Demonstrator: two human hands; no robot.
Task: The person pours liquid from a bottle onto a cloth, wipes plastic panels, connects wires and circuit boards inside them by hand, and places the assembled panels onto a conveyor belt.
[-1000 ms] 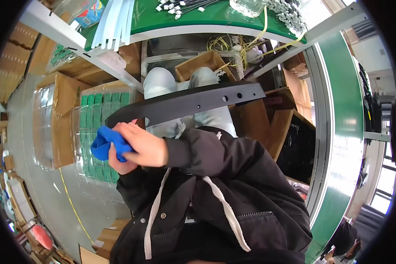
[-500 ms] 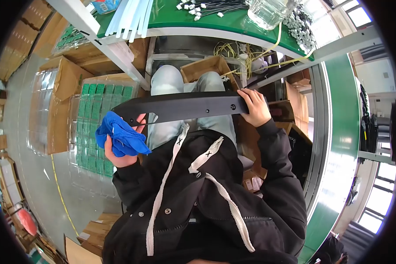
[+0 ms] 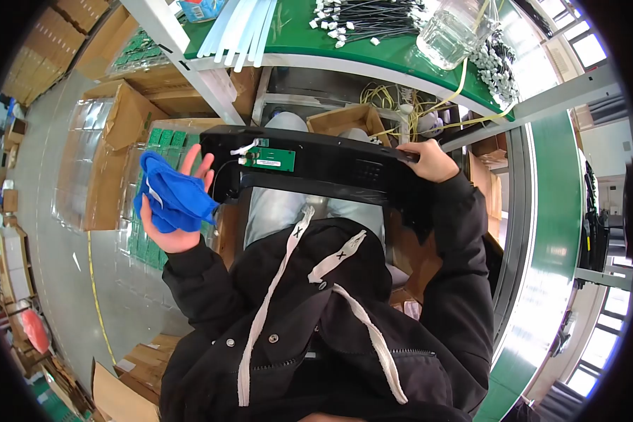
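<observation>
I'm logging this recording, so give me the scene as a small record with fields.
left hand: holds blue cloth; contact with black panel unclear
right hand: grips the panel's right end
panel face: hollow side toward the camera, green circuit board inside
green bench: pale tubes, black cables with white connectors, clear jar

X [image 3: 299,232] on both drawstring ends [image 3: 307,213], board label [image 3: 268,163] illegible

Electronics workshop | circuit boards [image 3: 167,139] | wire bundles [image 3: 373,20] | stacked cartons [image 3: 43,39]
</observation>
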